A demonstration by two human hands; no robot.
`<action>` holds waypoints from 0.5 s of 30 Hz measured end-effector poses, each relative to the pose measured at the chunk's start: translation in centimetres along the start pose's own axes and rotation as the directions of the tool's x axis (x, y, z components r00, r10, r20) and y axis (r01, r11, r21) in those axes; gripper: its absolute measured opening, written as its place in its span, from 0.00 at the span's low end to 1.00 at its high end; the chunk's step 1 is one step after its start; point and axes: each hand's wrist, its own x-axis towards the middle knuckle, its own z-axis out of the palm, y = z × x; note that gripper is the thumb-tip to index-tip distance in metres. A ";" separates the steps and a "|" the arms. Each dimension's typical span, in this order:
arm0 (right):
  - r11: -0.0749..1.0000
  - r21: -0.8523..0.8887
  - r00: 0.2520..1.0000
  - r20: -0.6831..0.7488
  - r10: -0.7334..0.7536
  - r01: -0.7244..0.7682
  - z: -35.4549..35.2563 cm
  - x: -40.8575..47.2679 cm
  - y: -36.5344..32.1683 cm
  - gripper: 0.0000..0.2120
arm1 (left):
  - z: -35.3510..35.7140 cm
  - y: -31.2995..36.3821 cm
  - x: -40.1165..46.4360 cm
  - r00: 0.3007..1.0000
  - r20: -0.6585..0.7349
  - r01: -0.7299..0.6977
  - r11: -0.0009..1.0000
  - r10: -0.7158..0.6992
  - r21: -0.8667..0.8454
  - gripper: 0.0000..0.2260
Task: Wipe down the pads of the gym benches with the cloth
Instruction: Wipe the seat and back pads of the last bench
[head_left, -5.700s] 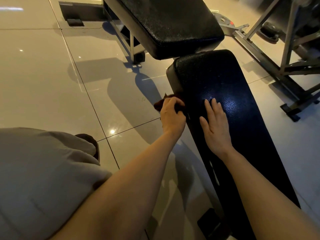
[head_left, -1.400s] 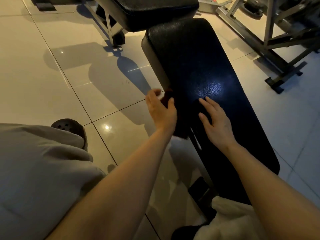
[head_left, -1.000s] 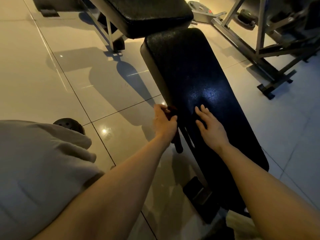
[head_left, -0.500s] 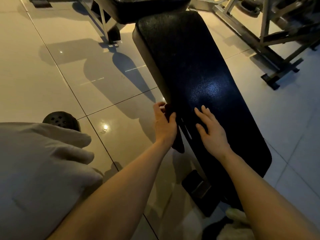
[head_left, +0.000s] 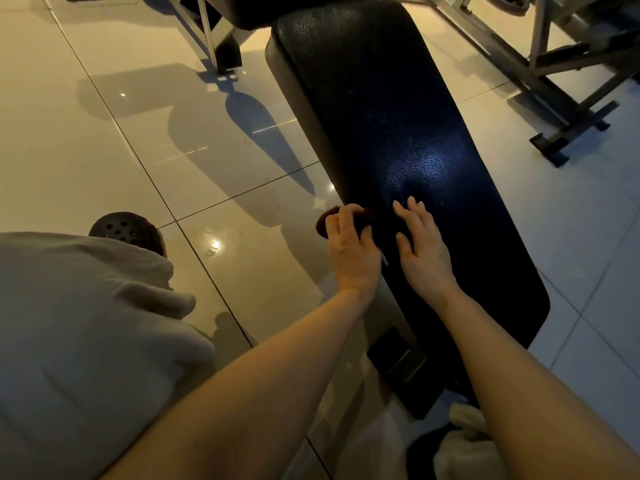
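Note:
A long black bench pad (head_left: 391,109) runs from the upper middle down to the lower right. My left hand (head_left: 351,252) grips a dark reddish cloth (head_left: 325,221) against the pad's left side edge; most of the cloth is hidden under my fingers. My right hand (head_left: 420,251) rests flat on the pad's top, fingers straight and spread, just right of the left hand. A second black pad (head_left: 256,12) shows only its near edge at the top.
Glossy tiled floor (head_left: 138,133) lies to the left. A metal bench leg (head_left: 218,46) stands at the top, a grey steel frame (head_left: 554,81) at the upper right. My light trouser knee (head_left: 76,341) and a dark perforated shoe (head_left: 128,232) fill the lower left.
My left hand has slid the cloth along the pad's left edge, nearer its near end than 5.7 s ago. My right hand stays flat on top. The view has tilted down.

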 end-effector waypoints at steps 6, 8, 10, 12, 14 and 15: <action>1.000 0.009 0.999 0.033 -0.006 0.006 -0.3 0.1 0.3 0.24 | -0.4 -2.8 0.8 0.971 0.027 0.236 0.972 -0.236 -0.007 0.10; 1.000 0.013 1.000 0.025 -0.004 0.003 -0.2 0.0 0.3 0.24 | 0.1 -1.2 -0.1 0.991 -0.069 0.117 0.993 -0.117 0.001 0.11; 1.000 0.013 1.000 0.015 -0.011 0.011 0.0 0.0 0.3 0.24 | 0.6 -0.3 -0.7 0.998 -0.058 0.017 1.000 -0.017 -0.002 0.11; 1.000 -0.005 1.000 0.021 -0.011 0.011 -0.1 0.1 0.3 0.24 | 0.8 -0.8 0.1 0.998 0.009 0.065 0.998 -0.065 -0.027 0.11; 1.000 -0.022 0.999 0.037 0.000 0.001 -0.3 0.0 0.2 0.24 | 0.6 -2.3 0.9 0.974 0.083 0.213 0.976 -0.209 -0.045 0.10; 1.000 -0.028 0.999 0.042 0.005 -0.004 -0.3 0.0 0.1 0.24 | 0.4 -2.8 0.8 0.962 0.090 0.262 0.964 -0.258 -0.037 0.09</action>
